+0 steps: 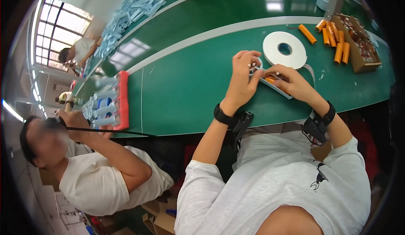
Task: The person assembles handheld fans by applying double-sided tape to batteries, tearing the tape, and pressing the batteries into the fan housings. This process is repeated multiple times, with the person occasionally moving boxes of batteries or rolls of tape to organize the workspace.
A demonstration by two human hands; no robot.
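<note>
Near the table's front edge, my left hand is closed around the far-left end of a narrow, pale blue-white casing. A small round shiny part shows between its fingers; I cannot make out its kind. My right hand curls over the casing's middle, its fingertips on an orange cylindrical battery with dark wires. The battery lies at least partly in the casing. Just beyond my hands, a large white roll of tape rests flat, its loose strip curving past my right hand.
Several orange batteries lie at the far right beside a cardboard box of small parts. One more battery lies apart. At left stands a red rack with clear tubes, near a seated co-worker. Pale blue casings are heaped farther back.
</note>
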